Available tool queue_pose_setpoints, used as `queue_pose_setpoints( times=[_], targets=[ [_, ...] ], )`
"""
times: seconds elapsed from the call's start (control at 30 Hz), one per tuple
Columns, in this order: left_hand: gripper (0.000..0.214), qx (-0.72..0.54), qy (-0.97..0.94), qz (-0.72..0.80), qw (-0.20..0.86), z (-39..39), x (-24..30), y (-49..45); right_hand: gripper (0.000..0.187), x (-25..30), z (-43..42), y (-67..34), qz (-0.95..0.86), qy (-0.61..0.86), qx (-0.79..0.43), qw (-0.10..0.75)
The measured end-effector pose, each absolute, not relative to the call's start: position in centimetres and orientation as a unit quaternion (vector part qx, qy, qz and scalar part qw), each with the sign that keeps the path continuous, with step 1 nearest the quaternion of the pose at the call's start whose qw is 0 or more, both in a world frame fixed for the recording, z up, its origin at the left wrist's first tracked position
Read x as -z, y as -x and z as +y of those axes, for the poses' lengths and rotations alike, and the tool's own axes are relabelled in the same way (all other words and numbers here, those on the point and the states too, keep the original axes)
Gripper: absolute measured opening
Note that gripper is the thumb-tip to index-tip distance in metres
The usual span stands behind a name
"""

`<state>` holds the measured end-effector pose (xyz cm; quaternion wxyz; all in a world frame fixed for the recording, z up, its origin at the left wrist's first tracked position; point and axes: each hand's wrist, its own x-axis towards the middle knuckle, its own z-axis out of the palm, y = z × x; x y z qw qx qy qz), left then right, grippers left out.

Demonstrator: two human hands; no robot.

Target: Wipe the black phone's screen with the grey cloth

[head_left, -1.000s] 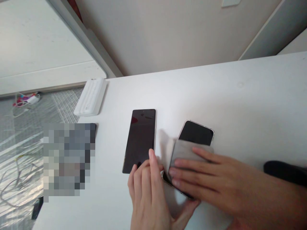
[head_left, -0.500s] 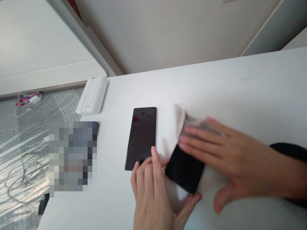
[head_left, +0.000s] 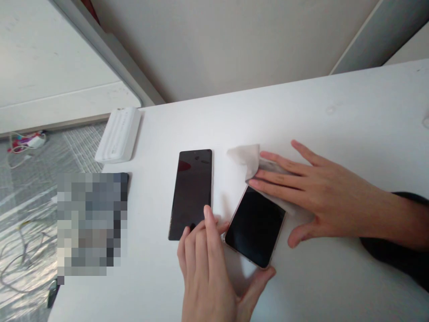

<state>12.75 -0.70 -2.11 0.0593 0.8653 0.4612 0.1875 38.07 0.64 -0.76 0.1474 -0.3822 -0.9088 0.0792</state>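
Observation:
A phone with a light frame and dark screen (head_left: 254, 226) lies tilted on the white table (head_left: 335, 112). My left hand (head_left: 211, 273) grips its near end, fingers on the left edge and thumb on the right corner. My right hand (head_left: 311, 197) lies flat with fingers stretched, pressing a grey cloth (head_left: 246, 156) on the phone's far end. A second, longer black phone (head_left: 191, 192) lies just left, untouched, close to my left fingertips.
A white ribbed box (head_left: 119, 134) sits at the table's far left corner. A dark flat object under a blurred patch (head_left: 90, 219) lies at the left edge. Cables (head_left: 20, 143) lie on the floor to the left. A wall runs behind the table.
My right hand slid the cloth from the phone's near end up to its far end, uncovering the screen. My left hand kept its grip.

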Motion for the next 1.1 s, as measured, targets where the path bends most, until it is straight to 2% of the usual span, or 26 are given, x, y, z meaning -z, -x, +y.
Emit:
queue_pose_setpoints(
  times=[0.13, 0.2, 0.3, 0.37, 0.47, 0.6, 0.77, 0.9, 1.03, 1.1],
  targets=[
    [0.110, -0.186, -0.867, 0.459, 0.051, -0.7, 2.1, -13.0, 0.086, 0.9, 0.5, -38.0, -0.940, 0.301, -0.096, 0.131],
    [0.110, -0.190, -0.864, 0.463, 0.055, -0.7, 2.1, -12.9, 0.084, 1.0, 0.6, -38.3, -0.939, 0.310, -0.088, 0.122],
    [0.114, -0.191, -0.862, 0.464, 0.070, -0.7, 2.1, -12.8, 0.096, 0.8, 0.8, -38.9, -0.909, 0.403, -0.038, 0.097],
    [0.117, -0.186, -0.864, 0.464, 0.068, -0.8, 2.2, -12.7, 0.100, 0.7, 0.7, -38.9, -0.922, 0.376, -0.041, 0.086],
    [0.118, -0.186, -0.862, 0.468, 0.053, -0.9, 2.2, -12.7, 0.095, 0.5, 0.6, -39.0, -0.946, 0.307, -0.052, 0.092],
    [0.120, -0.191, -0.863, 0.464, 0.062, -0.8, 2.3, -12.7, 0.092, 0.5, 1.0, -39.6, -0.915, 0.397, -0.004, 0.066],
    [0.121, -0.208, -0.869, 0.448, 0.038, -0.6, 2.6, -12.7, 0.082, 0.6, 0.8, -39.6, -0.952, 0.293, -0.044, 0.076],
    [0.124, -0.207, -0.875, 0.435, 0.047, -0.3, 2.6, -12.4, 0.091, 0.6, 1.1, -40.1, -0.915, 0.396, -0.022, 0.074],
    [0.125, -0.210, -0.880, 0.424, 0.038, 0.0, 2.6, -12.2, 0.084, 0.5, 1.0, -40.0, -0.949, 0.295, -0.063, 0.089],
    [0.127, -0.207, -0.881, 0.424, 0.042, 0.0, 2.7, -12.3, 0.081, 0.5, 1.2, -40.2, -0.945, 0.312, -0.051, 0.084]
  ],
)
